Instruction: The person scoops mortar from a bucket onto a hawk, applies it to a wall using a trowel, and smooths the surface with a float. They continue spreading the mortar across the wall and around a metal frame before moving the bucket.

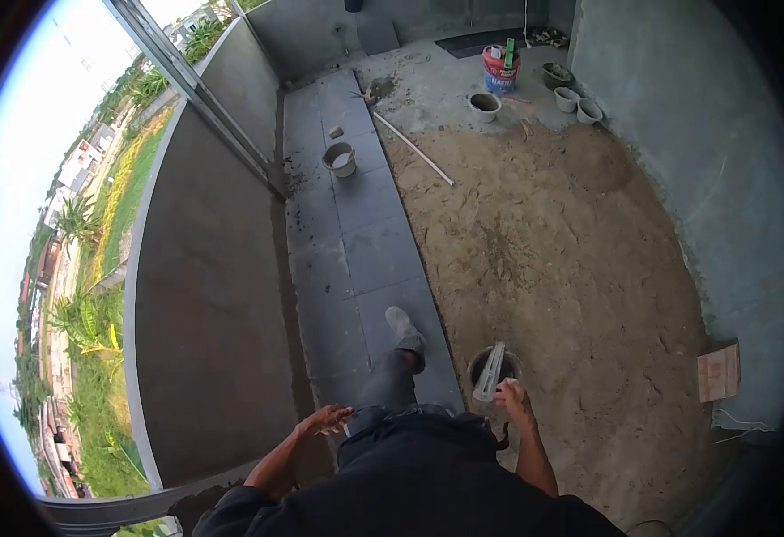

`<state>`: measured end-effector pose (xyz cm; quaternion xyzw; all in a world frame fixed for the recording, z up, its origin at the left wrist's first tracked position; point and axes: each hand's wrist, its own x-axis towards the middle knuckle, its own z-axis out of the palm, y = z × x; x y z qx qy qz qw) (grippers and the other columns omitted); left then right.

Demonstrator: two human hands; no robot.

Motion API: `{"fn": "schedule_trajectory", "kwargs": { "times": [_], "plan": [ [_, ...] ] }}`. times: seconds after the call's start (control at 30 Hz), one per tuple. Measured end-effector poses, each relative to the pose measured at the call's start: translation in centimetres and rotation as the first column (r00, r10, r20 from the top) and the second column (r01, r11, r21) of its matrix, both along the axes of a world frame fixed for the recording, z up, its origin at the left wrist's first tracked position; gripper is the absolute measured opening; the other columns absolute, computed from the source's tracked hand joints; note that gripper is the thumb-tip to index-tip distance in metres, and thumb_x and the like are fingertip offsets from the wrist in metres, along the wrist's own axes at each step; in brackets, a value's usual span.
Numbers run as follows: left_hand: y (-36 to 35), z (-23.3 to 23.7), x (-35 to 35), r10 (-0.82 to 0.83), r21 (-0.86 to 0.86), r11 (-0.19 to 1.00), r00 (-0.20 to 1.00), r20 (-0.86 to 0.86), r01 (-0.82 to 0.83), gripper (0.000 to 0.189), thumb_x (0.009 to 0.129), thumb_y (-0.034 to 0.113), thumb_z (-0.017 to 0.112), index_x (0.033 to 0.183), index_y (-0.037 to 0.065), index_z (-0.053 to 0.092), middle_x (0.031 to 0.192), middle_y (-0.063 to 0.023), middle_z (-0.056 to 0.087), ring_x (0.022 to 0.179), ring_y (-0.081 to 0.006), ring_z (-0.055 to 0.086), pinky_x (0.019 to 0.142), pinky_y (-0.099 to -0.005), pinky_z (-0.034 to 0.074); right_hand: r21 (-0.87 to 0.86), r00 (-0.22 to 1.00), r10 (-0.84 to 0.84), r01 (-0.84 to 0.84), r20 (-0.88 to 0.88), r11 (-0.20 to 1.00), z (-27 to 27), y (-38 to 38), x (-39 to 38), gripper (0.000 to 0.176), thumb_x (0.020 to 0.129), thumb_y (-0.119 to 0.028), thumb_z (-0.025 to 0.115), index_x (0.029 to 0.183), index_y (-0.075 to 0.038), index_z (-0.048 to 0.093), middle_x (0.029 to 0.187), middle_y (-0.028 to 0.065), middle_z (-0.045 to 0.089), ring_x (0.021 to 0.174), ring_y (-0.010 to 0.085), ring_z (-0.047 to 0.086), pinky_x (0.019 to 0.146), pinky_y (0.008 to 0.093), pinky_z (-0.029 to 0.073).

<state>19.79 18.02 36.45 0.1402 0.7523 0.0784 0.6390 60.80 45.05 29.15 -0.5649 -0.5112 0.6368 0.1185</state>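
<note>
My right hand is closed on a long grey trowel-like tool, held over a dark bucket on the sand. My left hand hangs beside my left hip, fingers apart, with nothing visible in it. One grey shoe of mine rests on the dark grey tiles, near their sand-side edge.
A bucket with pale contents stands farther up the tiles. A pale pipe lies across the sand. At the back are a red and blue pail and several buckets. A low wall runs along the left.
</note>
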Motion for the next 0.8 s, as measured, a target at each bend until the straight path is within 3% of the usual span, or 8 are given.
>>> {"fn": "schedule_trajectory", "kwargs": {
  "times": [0.1, 0.13, 0.2, 0.3, 0.43, 0.47, 0.53, 0.8],
  "plan": [
    [4.2, -3.7, -5.9, -0.223, 0.043, 0.974, 0.975, -0.007, 0.223, 0.048, 0.088, 0.050, 0.055, 0.115, 0.009, 0.055, 0.102, -0.0056, 0.064, 0.080, -0.0171, 0.062, 0.059, -0.0301, 0.049, -0.241, 0.999, -0.007, 0.015, 0.035, 0.970, -4.5, 0.5, -3.2, 0.040, 0.092, -0.040, 0.058, 0.101, -0.001, 0.061, 0.082, 0.0083, 0.068, 0.063, 0.0152, 0.062, 0.057, 0.0281, 0.048],
    [6.8, -3.9, -8.3, -0.216, 0.080, 0.973, 0.976, -0.026, 0.217, 0.048, 0.088, 0.050, 0.055, 0.115, 0.009, 0.055, 0.102, -0.0056, 0.064, 0.080, -0.0171, 0.062, 0.059, -0.0301, 0.049, -0.003, 0.949, 0.304, -0.304, 0.081, 0.953, -9.5, 1.3, -2.7, 0.037, 0.090, -0.038, 0.060, 0.101, -0.002, 0.062, 0.082, 0.0059, 0.068, 0.062, 0.0144, 0.061, 0.057, 0.0287, 0.048],
    [10.3, -4.1, -12.0, -0.322, 0.129, 0.928, 0.926, -0.198, 0.351, 0.039, 0.085, 0.037, 0.059, 0.111, 0.007, 0.056, 0.093, -0.0109, 0.066, 0.077, -0.0250, 0.066, 0.062, -0.0361, 0.051, 0.495, 0.684, 0.542, -0.729, 0.488, 0.473, -19.1, 2.9, -1.9, 0.033, 0.086, -0.034, 0.066, 0.100, -0.004, 0.065, 0.081, 0.0012, 0.067, 0.062, 0.0130, 0.060, 0.059, 0.0300, 0.048],
    [16.3, -4.9, -18.5, -0.160, 0.316, 0.882, 0.852, -0.498, 0.350, 0.026, 0.079, 0.024, 0.061, 0.096, 0.004, 0.059, 0.086, -0.0192, 0.066, 0.083, -0.0385, 0.064, 0.071, -0.0429, 0.050, 0.090, 0.913, 0.241, -0.285, 0.329, 0.954, -19.6, 8.4, -6.1, 0.025, 0.087, -0.024, 0.064, 0.102, -0.005, 0.065, 0.087, 0.0048, 0.066, 0.076, 0.0187, 0.063, 0.072, 0.0334, 0.050],
    [23.7, -0.3, -25.5, 0.026, 0.485, 0.856, 0.922, -0.385, 0.179, 0.015, 0.077, 0.017, 0.064, 0.089, 0.008, 0.061, 0.082, -0.0117, 0.068, 0.081, -0.0241, 0.065, 0.072, -0.0364, 0.050, 0.048, 0.999, -0.018, 0.016, 0.045, 0.999, -5.9, 17.3, -15.7, 0.023, 0.093, -0.026, 0.057, 0.104, -0.007, 0.065, 0.091, 0.0063, 0.064, 0.080, 0.0188, 0.063, 0.073, 0.0315, 0.051],
    [25.1, 1.0, -26.5, 0.036, 0.530, 0.828, 0.927, -0.373, 0.181, 0.015, 0.081, 0.016, 0.060, 0.092, 0.007, 0.063, 0.083, -0.0118, 0.068, 0.081, -0.0247, 0.065, 0.073, -0.0364, 0.049, -0.146, 0.974, -0.201, 0.215, 0.107, 0.966, -0.3, 19.6, -19.7, 0.023, 0.093, -0.026, 0.056, 0.104, -0.009, 0.065, 0.092, 0.0081, 0.063, 0.080, 0.0195, 0.063, 0.072, 0.0312, 0.052],
    [27.3, 1.5, -28.4, 0.098, 0.579, 0.812, 0.959, -0.267, 0.078, 0.023, 0.090, 0.016, 0.047, 0.098, 0.004, 0.064, 0.084, -0.0130, 0.067, 0.082, -0.0256, 0.065, 0.076, -0.0371, 0.049, -0.041, 0.966, -0.174, 0.185, 0.191, 0.982, 4.5, 23.6, -23.7, 0.024, 0.091, -0.026, 0.058, 0.105, -0.009, 0.064, 0.089, 0.0075, 0.062, 0.074, 0.0181, 0.061, 0.066, 0.0316, 0.052],
    [27.4, -2.9, -28.8, 0.178, 0.429, 0.903, 0.935, -0.307, -0.031, 0.041, 0.086, 0.031, 0.059, 0.117, 0.005, 0.057, 0.099, -0.0208, 0.067, 0.095, -0.0325, 0.066, 0.083, -0.0436, 0.048, -0.131, 0.973, 0.073, -0.045, 0.221, 0.990, 2.2, 34.5, -29.8, 0.032, 0.088, -0.033, 0.061, 0.110, -0.010, 0.061, 0.088, 0.0061, 0.063, 0.073, 0.0181, 0.060, 0.070, 0.0342, 0.051]
  ]
}}
